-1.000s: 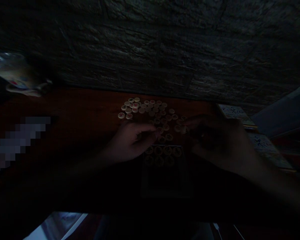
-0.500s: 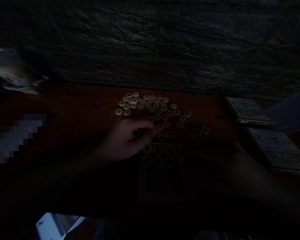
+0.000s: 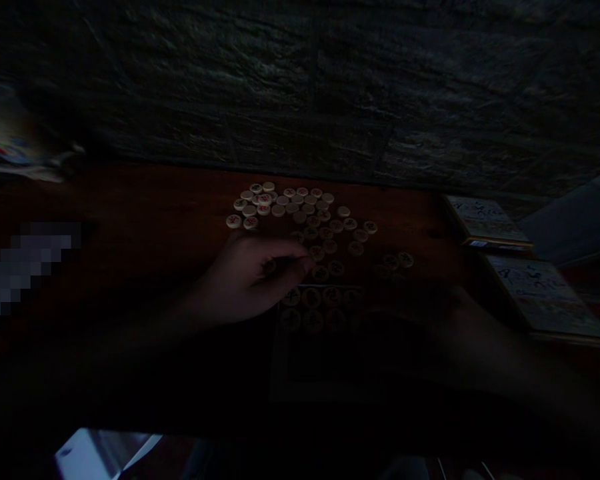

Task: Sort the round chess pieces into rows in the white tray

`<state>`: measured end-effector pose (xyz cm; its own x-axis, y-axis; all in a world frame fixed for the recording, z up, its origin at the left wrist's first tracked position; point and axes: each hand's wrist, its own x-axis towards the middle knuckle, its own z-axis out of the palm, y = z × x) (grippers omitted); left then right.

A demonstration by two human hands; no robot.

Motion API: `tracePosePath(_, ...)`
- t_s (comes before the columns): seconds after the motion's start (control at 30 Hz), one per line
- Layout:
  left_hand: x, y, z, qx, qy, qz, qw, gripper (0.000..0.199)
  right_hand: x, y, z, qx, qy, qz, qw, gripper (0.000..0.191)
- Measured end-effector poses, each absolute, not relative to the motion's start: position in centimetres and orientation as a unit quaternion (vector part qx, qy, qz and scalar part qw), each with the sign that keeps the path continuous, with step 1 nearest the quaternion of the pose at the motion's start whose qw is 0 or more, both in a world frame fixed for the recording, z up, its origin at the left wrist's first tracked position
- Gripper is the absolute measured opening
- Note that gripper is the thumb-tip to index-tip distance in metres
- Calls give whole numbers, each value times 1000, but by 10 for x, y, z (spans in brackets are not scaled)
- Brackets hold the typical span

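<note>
Round Chinese chess pieces [image 3: 297, 199], some with red or black characters and some plain side up, lie loosely on a dark wooden table. Thumb and fingertips of my left hand [image 3: 253, 277] come together in a pinch beside a red-marked chess piece [image 3: 317, 253]; whatever lies between the tips is too dark to make out. Just below, a shallow tray [image 3: 279, 353] holds rows of black-marked pieces [image 3: 312, 321]. My right hand [image 3: 453, 317] is low at the tray's right side, its fingers lost in deep shadow.
Two flat boxes [image 3: 490, 220] with printed lids lie at the right. A stone wall [image 3: 310, 87] rises behind the table [image 3: 155, 207]. At the far left stands a blurred, partly see-through package [image 3: 15, 140]. Something white [image 3: 95, 453] shows below the table's front edge.
The view has shifted slightly, so everything sits a little further left. My left hand keeps its pinch near the same piece. Otherwise both hands look almost unchanged.
</note>
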<state>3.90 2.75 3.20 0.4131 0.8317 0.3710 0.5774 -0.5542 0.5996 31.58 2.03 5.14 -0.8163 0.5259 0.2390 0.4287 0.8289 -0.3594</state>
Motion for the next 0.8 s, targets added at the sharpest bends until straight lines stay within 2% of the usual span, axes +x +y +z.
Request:
tracePosePath(0.3, 39, 26, 31, 820, 420, 337, 192, 17, 320, 20, 49, -238, -948, 131, 163, 35)
tracePosePath(0.6, 39, 26, 31, 821, 423, 333, 191, 18, 319, 20, 48, -249, -947, 136, 150, 30)
tracePosePath(0.8, 39, 27, 31, 823, 416, 336, 190, 17, 319, 19, 50, -250, -948, 128, 152, 35)
